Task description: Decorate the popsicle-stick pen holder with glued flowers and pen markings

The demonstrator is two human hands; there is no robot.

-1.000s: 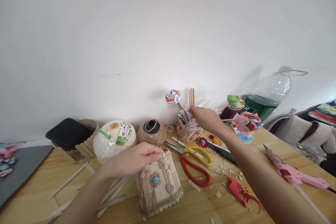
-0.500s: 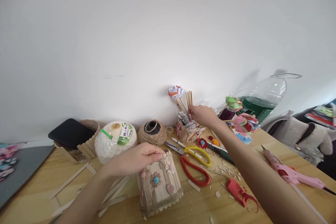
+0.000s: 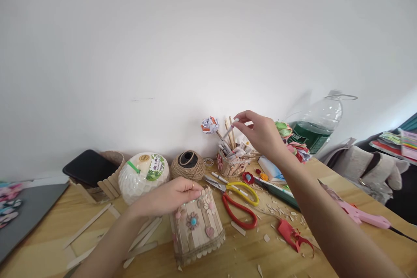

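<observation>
Now left hand [image 3: 169,196] grips the near decorated popsicle-stick holder [image 3: 198,230] by its rim. Right hand [image 3: 260,135] pinches a thin white paper stick [image 3: 230,129] over the far stick-filled pot [image 3: 232,163].

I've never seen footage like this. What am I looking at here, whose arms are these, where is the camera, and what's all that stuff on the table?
No machine here: these are a person's two bare arms, filmed by a camera worn on their head, looking forward and down. That is why the arms reach in from the bottom edge. The left hand rests on the rim of a stick box decorated with little flowers. The right hand pinches a thin white stick above a small holder full of such sticks. On the wooden table also lie scissors, a twine ball, a pink glue gun, loose flat sticks and shavings.
</observation>
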